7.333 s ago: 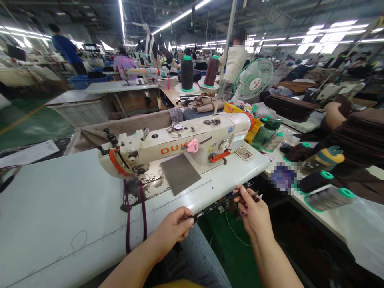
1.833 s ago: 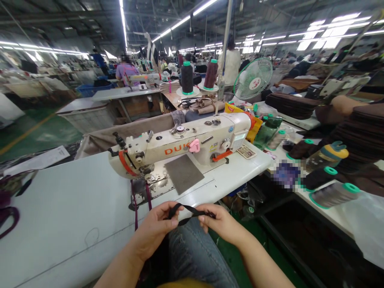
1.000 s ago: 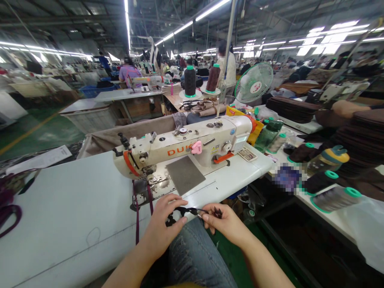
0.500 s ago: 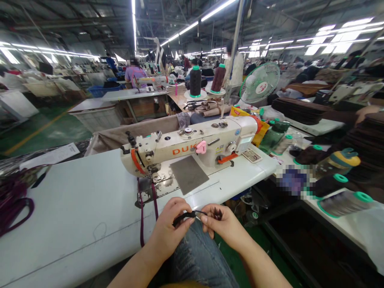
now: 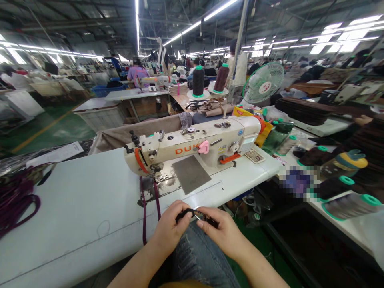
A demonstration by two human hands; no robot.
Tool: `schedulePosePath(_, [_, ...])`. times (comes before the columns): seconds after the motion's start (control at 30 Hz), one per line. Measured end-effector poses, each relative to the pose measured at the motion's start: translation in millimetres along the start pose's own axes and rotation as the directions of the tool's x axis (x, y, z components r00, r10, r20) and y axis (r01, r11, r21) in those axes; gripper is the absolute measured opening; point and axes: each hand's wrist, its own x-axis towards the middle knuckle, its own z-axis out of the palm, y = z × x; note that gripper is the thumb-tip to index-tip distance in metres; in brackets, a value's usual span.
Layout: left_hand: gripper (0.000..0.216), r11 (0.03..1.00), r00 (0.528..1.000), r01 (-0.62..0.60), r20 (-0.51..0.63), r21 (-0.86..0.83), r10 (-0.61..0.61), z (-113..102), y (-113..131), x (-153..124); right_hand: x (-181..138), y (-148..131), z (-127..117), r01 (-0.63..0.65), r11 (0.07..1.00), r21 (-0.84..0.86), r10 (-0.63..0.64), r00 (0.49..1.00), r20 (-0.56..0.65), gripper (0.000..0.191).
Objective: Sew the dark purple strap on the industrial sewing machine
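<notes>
Left hand pinches black strap, thumb and fingers closed on it. Right hand wraps round small dark tool, kinda hard to make out, shiny tip just beside strap. Strap's up over jeans, near front edge of white table. Sewing machine sits behind, couple purple straps running from needle end toward table edge.

White sewing table here's got a DUK-something sewing machine on it, a grey square sheet below the arm, a little beige tray by the right end, plus a messy heap of purple straps way over left.
</notes>
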Motion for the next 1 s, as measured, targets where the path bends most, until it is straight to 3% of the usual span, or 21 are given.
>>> schedulePosePath(0.1, [0.027, 0.999, 1.0, 0.006, 0.016, -0.032, -0.006, -0.7, 2.2, -0.1, 0.0, -1.0, 0.5, 0.021, 0.999, -0.044, -0.022, 1.0, -0.009, 0.029])
schedulePosePath(0.3, [0.032, 0.991, 0.995, 0.075, 0.07, -0.109, -0.068, 2.0, 1.5, -1.4, 1.9, 5.5, 4.6, -0.051, 0.997, 0.061, 0.052, 0.998, -0.022, 0.03])
schedulePosePath(0.6, [0.032, 0.992, 0.995, 0.083, 0.059, -0.096, -0.078, 4.0, 2.2, -1.3, 1.0, 10.2, 10.4, -0.079, 0.99, 0.115, 0.085, 0.995, -0.047, 0.03])
schedulePosePath(1.0, [0.036, 0.975, 0.975, 0.205, 0.109, -0.09, -0.195, 6.9, -3.1, -0.9, -5.2, 7.2, 18.9, 0.053, 0.984, -0.168, -0.077, 0.988, -0.137, 0.02])
